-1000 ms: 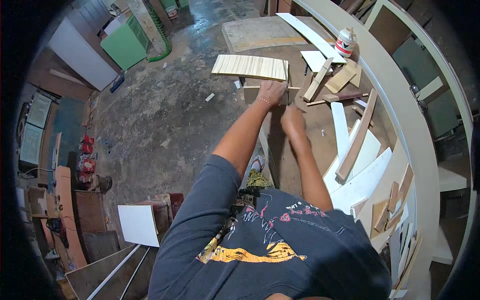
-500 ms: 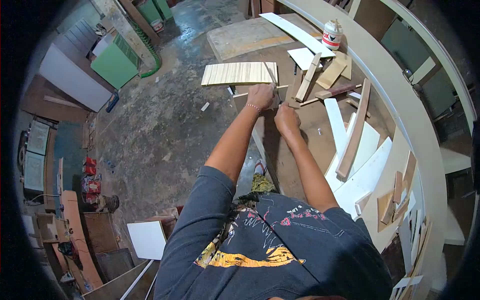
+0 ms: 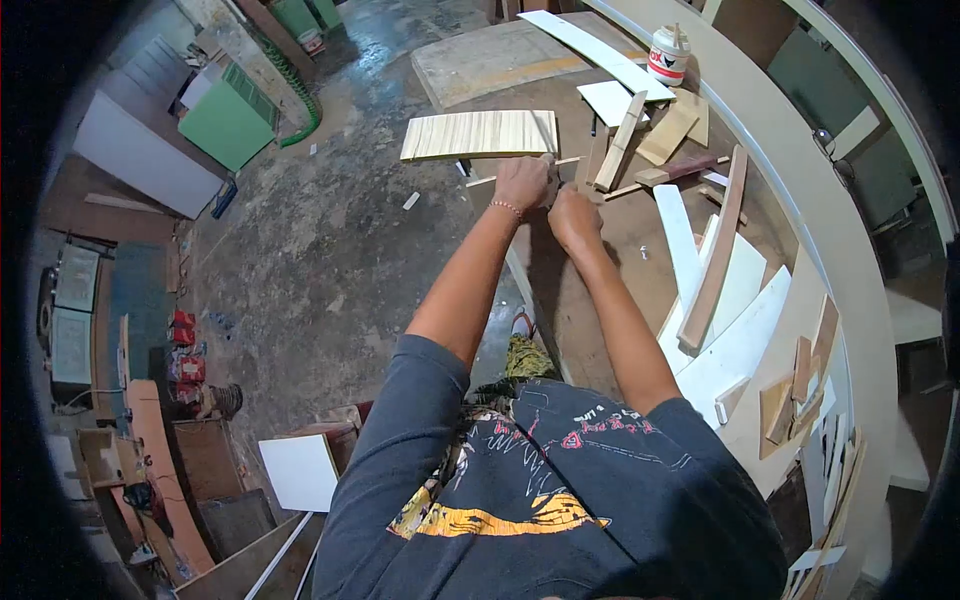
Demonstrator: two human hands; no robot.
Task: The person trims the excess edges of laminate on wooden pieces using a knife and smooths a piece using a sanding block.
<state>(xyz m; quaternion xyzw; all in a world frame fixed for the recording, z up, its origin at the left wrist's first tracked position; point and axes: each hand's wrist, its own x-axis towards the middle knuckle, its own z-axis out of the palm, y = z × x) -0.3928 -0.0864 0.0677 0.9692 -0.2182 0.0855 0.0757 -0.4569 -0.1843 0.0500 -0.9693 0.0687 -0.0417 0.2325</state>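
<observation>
My left hand (image 3: 523,183) is closed around a thin wooden strip (image 3: 481,182), which sticks out on both sides of the fingers. Close beside it, my right hand (image 3: 575,221) makes a fist over the bench; a small dark thing shows between the two hands, but its kind is hidden. Just beyond the left hand lies a pale striped wooden board (image 3: 478,134), overhanging the left side of the workbench (image 3: 610,290).
A white glue bottle (image 3: 668,55) stands at the back. White panel offcuts (image 3: 735,330), a long brown wood strip (image 3: 715,250) and several small wood blocks lie to the right. Left of the bench is stained concrete floor (image 3: 330,240), with a green cabinet (image 3: 228,120) farther off.
The slim dark piece that stuck up over the striped board above my left hand no longer shows there. My right hand has shifted slightly up and nearer the left. The view has tilted slightly.
</observation>
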